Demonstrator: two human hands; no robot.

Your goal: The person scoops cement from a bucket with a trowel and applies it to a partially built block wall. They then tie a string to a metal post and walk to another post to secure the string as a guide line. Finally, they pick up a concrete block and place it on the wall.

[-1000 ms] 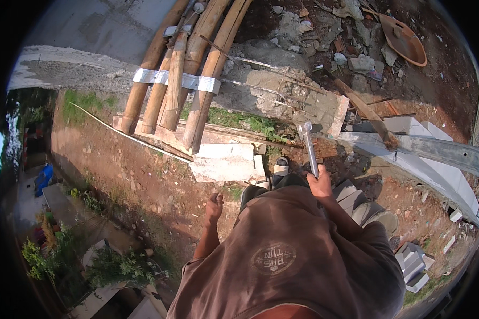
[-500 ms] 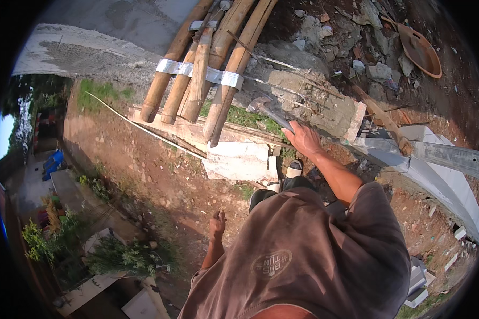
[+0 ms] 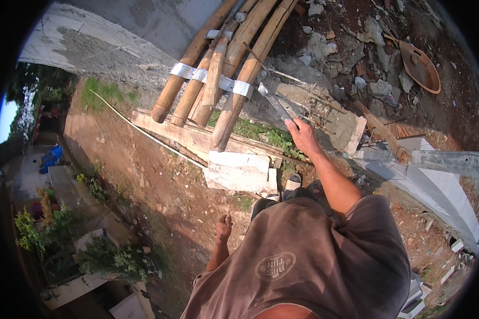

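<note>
My right hand (image 3: 303,135) is closed around the grey handle of a hammer (image 3: 275,103). The hammer's head points away to the upper left, just right of the nearest bamboo pole (image 3: 234,114). Several such poles lie side by side, with a silvery strip (image 3: 182,70) across them. Lower and to the left, my left hand (image 3: 223,227) hangs over the dirt with its fingers curled. Whether anything is inside those fingers is hidden. A pale flat board (image 3: 238,170) lies beneath the pole ends, in front of my feet.
A rough concrete block (image 3: 332,119) with protruding rods lies beyond my right hand. Rubble and an orange-brown basin (image 3: 419,68) are at the upper right. A grey beam (image 3: 447,161) reaches in from the right. Long planks (image 3: 159,127) and a thin pale strip (image 3: 143,135) lie left.
The hammer has swung up and its head now points higher, with my right hand turned along with it. My view has shifted slightly, and my left hand still hangs curled.
</note>
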